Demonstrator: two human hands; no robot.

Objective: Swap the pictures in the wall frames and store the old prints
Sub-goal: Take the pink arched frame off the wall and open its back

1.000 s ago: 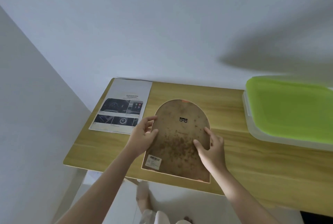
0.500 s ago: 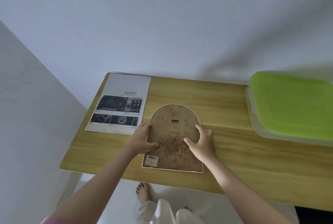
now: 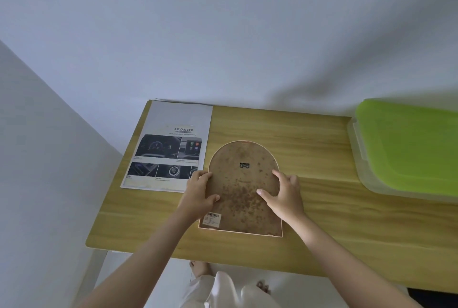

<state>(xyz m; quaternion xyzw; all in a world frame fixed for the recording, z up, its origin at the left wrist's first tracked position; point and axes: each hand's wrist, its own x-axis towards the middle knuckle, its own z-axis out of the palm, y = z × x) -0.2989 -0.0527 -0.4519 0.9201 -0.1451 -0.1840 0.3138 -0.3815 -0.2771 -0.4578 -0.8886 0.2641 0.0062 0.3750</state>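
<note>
Gripping one frame: two hands; one print, one box.

I take this for a room in a home: a plain wooden table against bare white walls, bare feet on pale flooring at the bottom of the frame.

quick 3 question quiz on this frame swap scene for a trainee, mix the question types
1. True or false: the arched frame lies back side up on the table.
2. Which hand is nearer the barcode sticker: A left hand, B right hand?
3. What lies beside the frame on the left?

Key: 1 true. 2 A. 3 a printed brochure.
</note>
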